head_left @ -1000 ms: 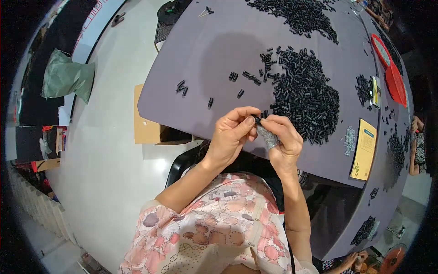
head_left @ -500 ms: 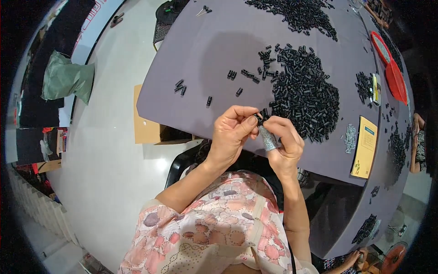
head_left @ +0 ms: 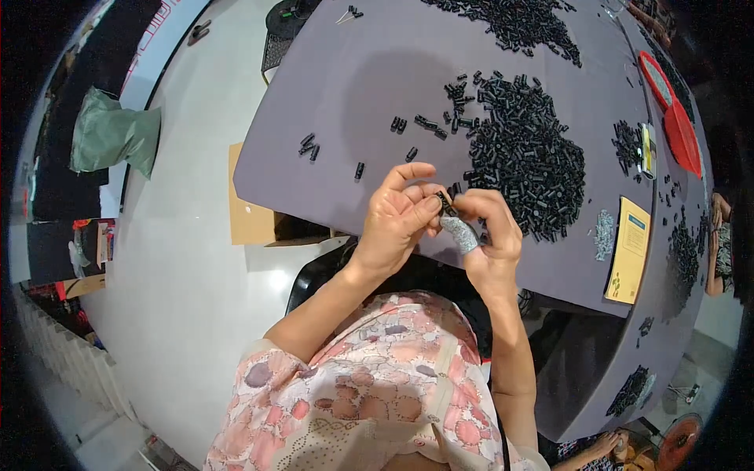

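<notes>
Just beyond the table's near edge, both hands meet around a small black cylindrical piece (head_left: 446, 206). My left hand (head_left: 390, 228) pinches it from the left between thumb and fingers, with one finger raised. My right hand (head_left: 495, 251) closes on it from the right. A grey speckled wrap (head_left: 460, 234) covers the right thumb, which presses up against the piece from below. The fingers partly hide the piece, so its details cannot be made out. A large heap of similar black cylinders (head_left: 528, 157) lies right behind my right hand, and a few loose ones (head_left: 360, 170) lie to the left.
The grey-covered table (head_left: 314, 102) carries another black heap (head_left: 526, 27) at the far side. At the right are a yellow booklet (head_left: 628, 251), a small pile of clear bits (head_left: 604, 235) and red baskets (head_left: 680, 137). Another person's hand (head_left: 605, 446) shows at lower right.
One left finger has lifted away from the piece. The wrapped right thumb has bent more and shifted slightly left against it. The heaps look the same.
</notes>
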{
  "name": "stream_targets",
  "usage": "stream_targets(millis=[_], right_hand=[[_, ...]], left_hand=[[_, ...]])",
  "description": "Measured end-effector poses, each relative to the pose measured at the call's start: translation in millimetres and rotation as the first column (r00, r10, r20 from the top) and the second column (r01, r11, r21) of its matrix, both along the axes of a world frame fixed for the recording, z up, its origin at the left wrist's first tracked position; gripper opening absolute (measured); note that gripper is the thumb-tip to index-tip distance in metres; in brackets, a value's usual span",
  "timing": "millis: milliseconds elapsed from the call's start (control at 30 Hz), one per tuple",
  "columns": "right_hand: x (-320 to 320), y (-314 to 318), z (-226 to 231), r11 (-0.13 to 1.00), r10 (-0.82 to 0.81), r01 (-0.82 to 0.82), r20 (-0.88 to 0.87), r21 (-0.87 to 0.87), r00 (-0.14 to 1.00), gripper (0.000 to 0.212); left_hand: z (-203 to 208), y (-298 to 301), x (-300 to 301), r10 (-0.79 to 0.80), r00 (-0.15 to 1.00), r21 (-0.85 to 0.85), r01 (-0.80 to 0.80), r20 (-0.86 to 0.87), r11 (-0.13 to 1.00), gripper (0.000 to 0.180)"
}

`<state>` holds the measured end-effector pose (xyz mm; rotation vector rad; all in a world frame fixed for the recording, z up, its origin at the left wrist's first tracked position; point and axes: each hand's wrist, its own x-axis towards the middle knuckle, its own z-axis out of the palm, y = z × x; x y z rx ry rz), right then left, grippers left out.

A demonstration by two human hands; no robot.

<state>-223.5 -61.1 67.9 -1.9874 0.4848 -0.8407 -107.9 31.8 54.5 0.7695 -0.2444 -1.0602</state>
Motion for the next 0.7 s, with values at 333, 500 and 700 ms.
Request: stream_targets(millis=[333,500,700], right_hand=[[8,-17,-1,0.961,0.273,-0.269,-0.074,0.063,0.959,0.038],[10,-17,-5,0.96,0.277,-0.273,-0.076,0.057,0.958,0.031],[12,-13,-13,0.961,0.26,-0.257,-0.01,0.102,0.966,0.027]], left_hand=[[-10,5,8,-0.124,0.991,-0.041,0.122,-0.045,0.992,0.046],[-18,11,9,-0.158,0.983,-0.048,0.155,-0.092,0.987,0.048],[-20,9,1,-0.163,0.977,-0.014,0.163,-0.138,0.987,0.046]])
